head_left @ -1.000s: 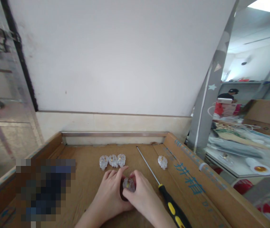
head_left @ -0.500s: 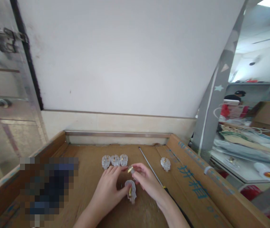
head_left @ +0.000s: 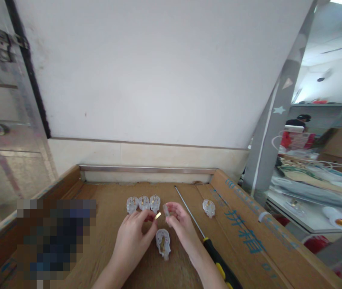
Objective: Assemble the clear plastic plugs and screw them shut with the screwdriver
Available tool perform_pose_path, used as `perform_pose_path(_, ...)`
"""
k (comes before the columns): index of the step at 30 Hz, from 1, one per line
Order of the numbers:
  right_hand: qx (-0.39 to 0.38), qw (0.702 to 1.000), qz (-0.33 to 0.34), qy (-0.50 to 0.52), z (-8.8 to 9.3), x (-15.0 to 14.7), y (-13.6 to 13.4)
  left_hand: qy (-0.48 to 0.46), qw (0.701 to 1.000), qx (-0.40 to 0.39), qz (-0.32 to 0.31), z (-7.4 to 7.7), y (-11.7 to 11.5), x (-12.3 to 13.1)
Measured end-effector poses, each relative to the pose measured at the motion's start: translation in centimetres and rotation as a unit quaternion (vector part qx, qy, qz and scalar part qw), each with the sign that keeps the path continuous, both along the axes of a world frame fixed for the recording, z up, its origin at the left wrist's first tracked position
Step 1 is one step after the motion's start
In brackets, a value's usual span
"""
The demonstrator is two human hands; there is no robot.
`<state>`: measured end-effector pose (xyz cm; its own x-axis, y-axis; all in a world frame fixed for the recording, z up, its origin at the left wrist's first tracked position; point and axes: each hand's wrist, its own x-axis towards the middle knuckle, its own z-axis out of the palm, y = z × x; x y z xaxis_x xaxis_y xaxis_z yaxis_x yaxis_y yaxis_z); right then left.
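Our left hand [head_left: 136,233] pinches a brass strip [head_left: 158,215], fingers nearly closed; our right hand [head_left: 182,225] pinches a clear piece [head_left: 166,210]. The shell [head_left: 163,242] lies unheld on the surface [head_left: 106,210] between our hands. We could drop the strip if our fingertip hold slips.

Left hand [head_left: 135,233] and right hand [head_left: 182,228], lower centre of the frame
The left pinches a small flat brass-coloured metal piece [head_left: 158,216], the right a small clear plastic piece [head_left: 166,210]; below, an oval clear plastic shell [head_left: 163,243] lies on brown cardboard [head_left: 98,237], left of a black-and-yellow-handled screwdriver [head_left: 213,253].
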<state>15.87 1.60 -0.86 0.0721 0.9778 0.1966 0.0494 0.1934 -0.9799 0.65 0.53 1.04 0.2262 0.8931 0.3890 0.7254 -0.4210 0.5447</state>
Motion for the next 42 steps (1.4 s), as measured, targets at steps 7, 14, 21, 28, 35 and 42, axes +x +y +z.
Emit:
perform_pose_path(7, 0.041, 0.996, -0.084, -0.01, -0.5, 0.6, -0.2, 0.034, 0.999, 0.021, -0.026, 0.0, -0.2, -0.2)
perform_pose_path(14, 0.054, 0.993, -0.094, -0.05, -0.2, 0.1, -0.7, 0.06, 0.992, -0.009, -0.113, -0.1, -0.8, 0.5)
perform_pose_path(21, 0.064, 0.99, -0.106, -0.06, -0.2, 0.0, -0.8, 0.041, 0.99, -0.041, -0.126, -0.1, -0.5, 0.5)
perform_pose_path(28, 0.068, 0.989, -0.115, -0.064, -0.2, -0.1, -0.7, 0.027, 0.988, -0.057, -0.14, -0.5, -0.3, 0.6)
perform_pose_path(35, 0.067, 0.988, -0.119, -0.069, -0.1, 0.0, -0.8, 0.025, 0.989, -0.047, -0.138, -0.5, -0.4, 1.0)
perform_pose_path(42, 0.055, 0.99, -0.11, -0.071, -0.4, 0.1, -0.6, -0.018, 0.988, -0.071, -0.137, -0.9, -0.4, 0.8)
